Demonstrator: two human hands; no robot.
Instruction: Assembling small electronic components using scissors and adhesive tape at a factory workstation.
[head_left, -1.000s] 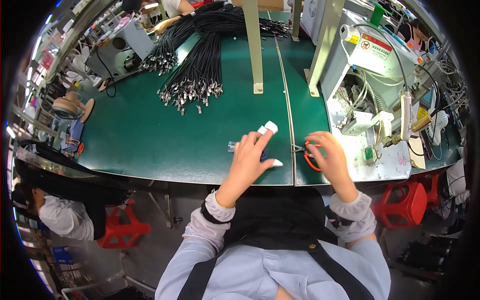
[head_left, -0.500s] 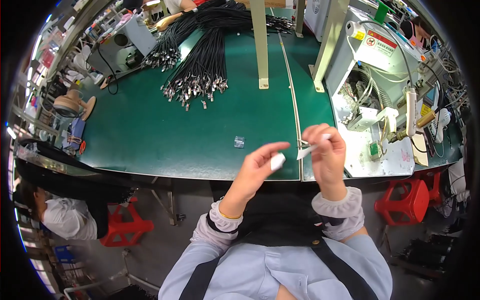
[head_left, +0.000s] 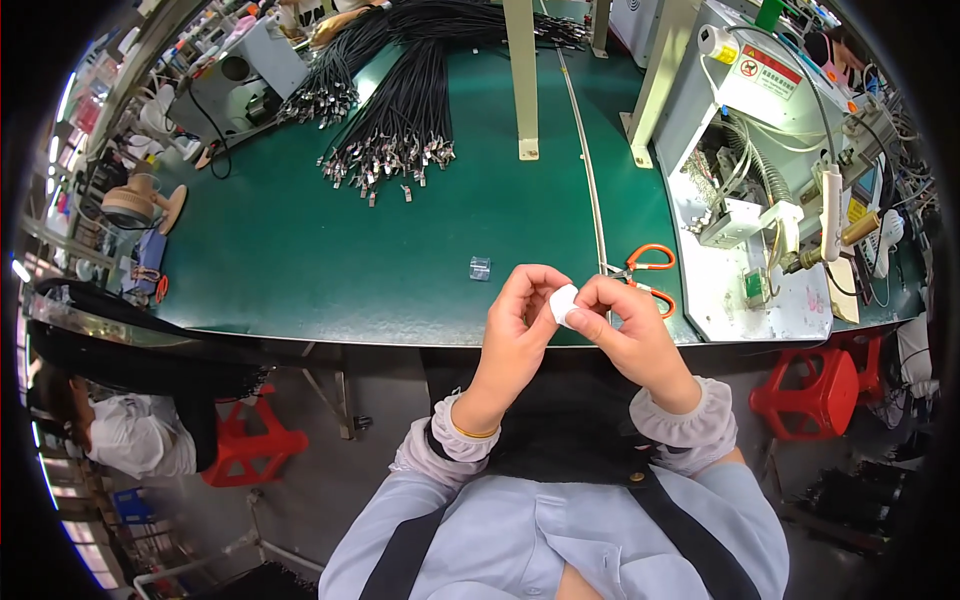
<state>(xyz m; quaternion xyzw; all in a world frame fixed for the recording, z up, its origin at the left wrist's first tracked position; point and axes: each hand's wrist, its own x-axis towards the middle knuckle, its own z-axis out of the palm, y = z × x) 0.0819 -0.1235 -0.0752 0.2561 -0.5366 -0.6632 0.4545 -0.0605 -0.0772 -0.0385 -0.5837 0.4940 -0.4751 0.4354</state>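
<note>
My left hand (head_left: 515,335) and my right hand (head_left: 632,335) meet over the front edge of the green table. Between their fingertips is a small white piece of tape (head_left: 563,304), at the tip of my left thumb. My left fingers curl in against it. With thumb and index finger, my right hand pinches its right side. How far the tape goes round the thumb is hidden. Just beyond my right hand lie orange-handled scissors (head_left: 652,258), partly covered by that hand. A small clear plastic piece (head_left: 480,268) rests on the table to the left.
Bundles of black cables (head_left: 400,120) with metal ends lie toward the back left. A metal post (head_left: 527,90) rises from the table (head_left: 300,260). On the right stands a grey machine (head_left: 740,150). A small fan (head_left: 132,203) sits far left; red stools (head_left: 815,395) stand below.
My right hand has come left and down to my left hand, bringing its white strip to the left thumb. The scissors, mostly covered before, now show.
</note>
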